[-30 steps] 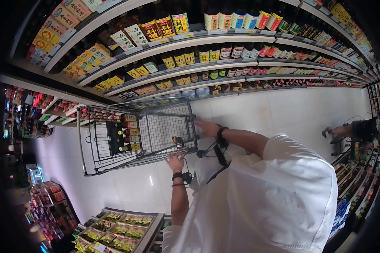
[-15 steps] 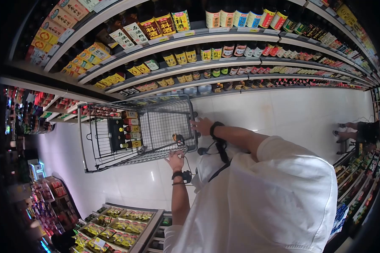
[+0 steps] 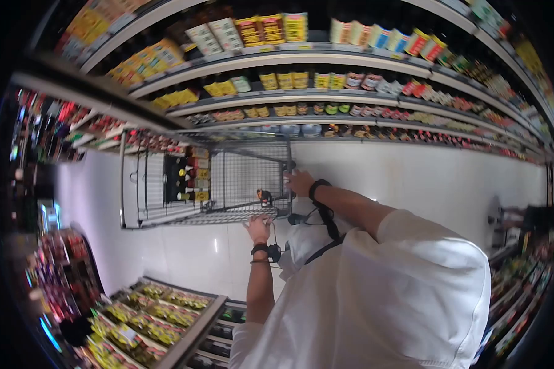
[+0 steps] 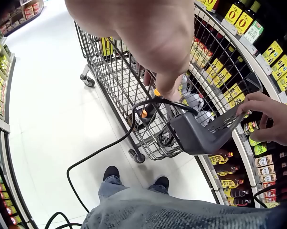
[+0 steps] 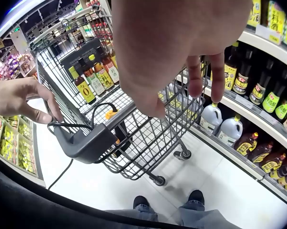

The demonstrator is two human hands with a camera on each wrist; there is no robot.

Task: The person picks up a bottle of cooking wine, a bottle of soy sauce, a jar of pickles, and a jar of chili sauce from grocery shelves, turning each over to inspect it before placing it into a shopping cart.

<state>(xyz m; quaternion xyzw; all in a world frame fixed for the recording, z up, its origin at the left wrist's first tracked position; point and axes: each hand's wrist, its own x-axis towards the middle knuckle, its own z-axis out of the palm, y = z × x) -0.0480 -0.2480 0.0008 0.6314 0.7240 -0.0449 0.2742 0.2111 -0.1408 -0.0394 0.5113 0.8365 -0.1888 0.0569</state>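
A wire shopping cart (image 3: 246, 154) stands in front of the person, with several bottles (image 3: 197, 178) lined up in it beside a black divider. At the near end, my left hand (image 3: 258, 229) rests with spread fingers on one side of the cart's handle; the right wrist view shows this left hand (image 5: 29, 98) from the side, thumb down. My right hand (image 3: 299, 182) touches the handle's other side, its fingers slightly bent over the edge in the left wrist view (image 4: 272, 119). A black and orange item (image 3: 264, 197) hangs near the handle, beside a grey plastic part (image 5: 88, 143).
Shelves of bottles (image 3: 277, 56) run along the cart's right side. Bins of yellow packets (image 3: 157, 313) stand on the left. Blurred legs of another person (image 3: 514, 215) show behind. A black cable (image 4: 103, 145) hangs down by the cart.
The cart lies straighter and slightly higher in the head view. The shelves and yellow-packet bins have shifted in view. Both hands remain at the handle.
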